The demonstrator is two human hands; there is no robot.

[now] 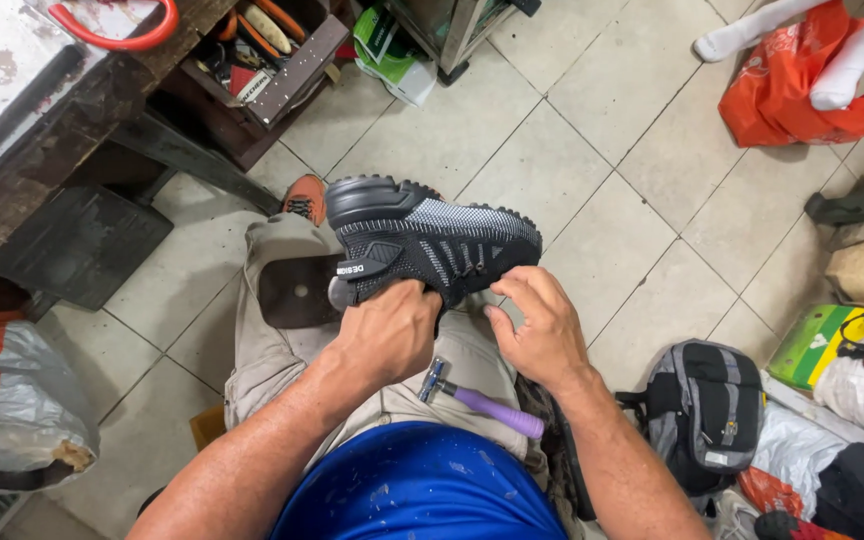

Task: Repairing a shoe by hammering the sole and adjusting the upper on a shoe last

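Note:
A black and grey knit sneaker (pixel 432 240) lies upside-tilted across my knees, sole toward the top of the view. My left hand (pixel 390 330) is closed around the shoe's heel and opening. My right hand (pixel 542 325) rests against the laces side with the fingers curled on the shoe's upper. A small hammer with a purple handle (pixel 482 400) lies on my lap between my forearms, touched by neither hand. A dark metal shoe last plate (pixel 297 290) sits on my left knee under the heel.
A worn wooden workbench (pixel 42 130) and a drawer of tools (pixel 272 50) stand at the upper left. A grey and black backpack (pixel 707 410) lies at the right, an orange bag (pixel 792 95) at the upper right, plastic bags (pixel 12 410) at the left.

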